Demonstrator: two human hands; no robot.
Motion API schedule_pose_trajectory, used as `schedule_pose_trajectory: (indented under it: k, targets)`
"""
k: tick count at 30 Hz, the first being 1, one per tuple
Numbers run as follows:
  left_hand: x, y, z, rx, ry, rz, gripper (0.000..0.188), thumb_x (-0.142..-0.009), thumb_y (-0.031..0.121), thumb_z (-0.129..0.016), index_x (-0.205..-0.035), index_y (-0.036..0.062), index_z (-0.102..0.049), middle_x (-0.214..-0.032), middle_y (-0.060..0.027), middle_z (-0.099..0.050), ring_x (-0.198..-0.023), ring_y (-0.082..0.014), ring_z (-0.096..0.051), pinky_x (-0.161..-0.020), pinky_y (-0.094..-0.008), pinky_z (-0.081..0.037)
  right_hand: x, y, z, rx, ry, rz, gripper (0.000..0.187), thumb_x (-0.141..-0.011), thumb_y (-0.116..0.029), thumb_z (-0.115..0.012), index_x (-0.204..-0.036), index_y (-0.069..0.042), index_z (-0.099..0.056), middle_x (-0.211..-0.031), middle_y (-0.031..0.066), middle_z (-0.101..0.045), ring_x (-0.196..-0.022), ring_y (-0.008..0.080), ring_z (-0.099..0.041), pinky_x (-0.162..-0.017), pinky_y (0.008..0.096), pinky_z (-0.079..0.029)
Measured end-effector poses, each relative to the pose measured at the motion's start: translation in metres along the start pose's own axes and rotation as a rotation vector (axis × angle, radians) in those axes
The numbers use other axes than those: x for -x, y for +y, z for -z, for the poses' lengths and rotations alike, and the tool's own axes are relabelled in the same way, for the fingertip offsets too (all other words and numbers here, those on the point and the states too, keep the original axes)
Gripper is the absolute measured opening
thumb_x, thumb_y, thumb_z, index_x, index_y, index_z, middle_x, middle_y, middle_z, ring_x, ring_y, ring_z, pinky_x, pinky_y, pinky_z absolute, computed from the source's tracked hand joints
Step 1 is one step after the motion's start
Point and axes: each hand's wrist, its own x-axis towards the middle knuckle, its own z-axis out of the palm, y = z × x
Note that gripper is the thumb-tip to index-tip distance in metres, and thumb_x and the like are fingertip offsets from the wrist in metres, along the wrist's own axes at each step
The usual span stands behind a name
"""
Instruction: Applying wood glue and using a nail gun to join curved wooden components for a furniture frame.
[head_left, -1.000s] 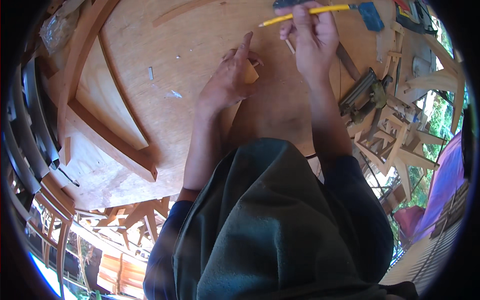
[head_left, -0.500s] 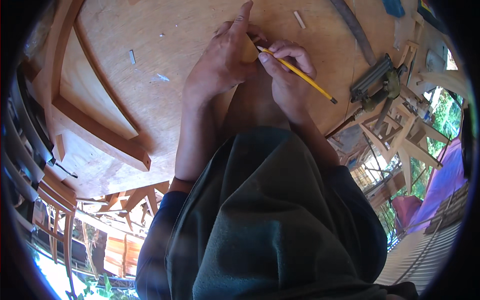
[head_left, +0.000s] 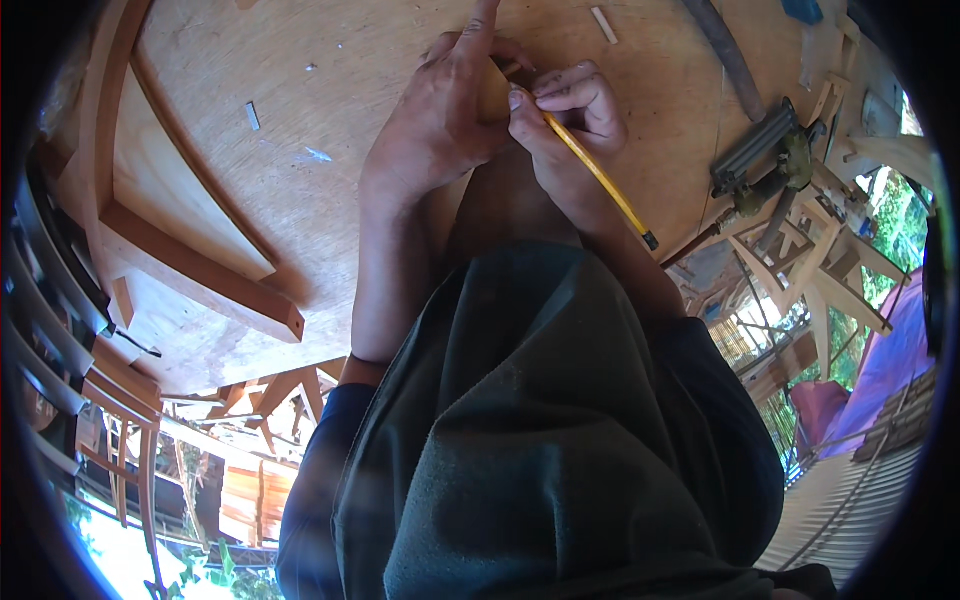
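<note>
A yellow pencil (head_left: 600, 178) is pinched in my right hand (head_left: 575, 112), its dark end slanting down to the right and its tip up by my left hand. My left hand (head_left: 435, 125) grips a small piece of wood (head_left: 493, 92), with one finger stretched out along the top. Most of that wood is covered by the palm and fingers. Both hands meet over a plywood tabletop (head_left: 320, 60). The pencil's point is hidden by my right fingers, so I cannot tell whether it touches the wood.
A curved wooden frame (head_left: 200, 265) lies on the left of the tabletop. A metal clamp or vise (head_left: 765, 165) sits at the right edge, below a dark curved strip (head_left: 725, 55). Small offcuts (head_left: 604, 25) are scattered about. Wooden furniture parts (head_left: 815, 260) stand beyond the right side.
The pencil has swung steeper, its dark end moving down and slightly left, as my right fingers shift around it. My left hand keeps its grip on the wood. The whole view has shifted slightly.
</note>
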Motion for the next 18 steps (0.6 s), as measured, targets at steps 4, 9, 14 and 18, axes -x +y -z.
schedule_pose_trajectory:
  k: [4,9,14,18]
  targets:
    - [-0.001,-0.002,0.002,0.045,-0.037,0.065,0.105,-0.071,-0.008,-0.073,-0.160,-0.0027,-0.018,-0.093,-0.0183,-0.066,-0.085,-0.0344,-0.065,-0.079,-0.0378,-0.054,-0.002,0.010,0.004,0.019,-0.024,0.093,0.033,-0.074,0.012,-0.081,-0.082,-0.007,-0.055,-0.085,0.0040,-0.058,-0.073,0.0094,-0.057,-0.060,0.0230,-0.044]
    - [-0.011,-0.036,-0.009,0.062,0.270,-0.753,0.108,-0.068,-0.007,-0.073,-0.161,-0.0015,-0.018,-0.101,-0.0193,-0.066,-0.095,-0.0353,-0.064,-0.084,-0.0383,-0.053,-0.002,0.007,0.000,0.036,-0.018,0.118,0.032,-0.073,0.011,-0.082,-0.081,-0.007,-0.056,-0.083,0.0052,-0.058,-0.074,0.0129,-0.059,-0.062,0.0242,-0.047]
    - [-0.006,0.006,0.002,-0.012,-0.053,0.075,0.102,-0.071,-0.006,-0.071,-0.160,-0.0023,-0.021,-0.105,-0.0201,-0.068,-0.099,-0.0377,-0.062,-0.088,-0.0407,-0.053,-0.003,0.009,0.005,0.059,-0.018,0.120,0.032,-0.072,0.011,-0.082,-0.081,-0.006,-0.056,-0.083,0.0056,-0.059,-0.075,0.0141,-0.060,-0.064,0.0256,-0.049]
    - [-0.011,-0.030,-0.012,0.080,0.304,-0.690,0.098,-0.073,-0.006,-0.070,-0.159,-0.0026,-0.023,-0.108,-0.0207,-0.068,-0.099,-0.0382,-0.062,-0.089,-0.0409,-0.052,-0.002,0.010,0.000,0.047,-0.007,0.152,0.032,-0.072,0.011,-0.082,-0.080,-0.006,-0.056,-0.082,0.0055,-0.059,-0.074,0.0141,-0.061,-0.065,0.0258,-0.050]
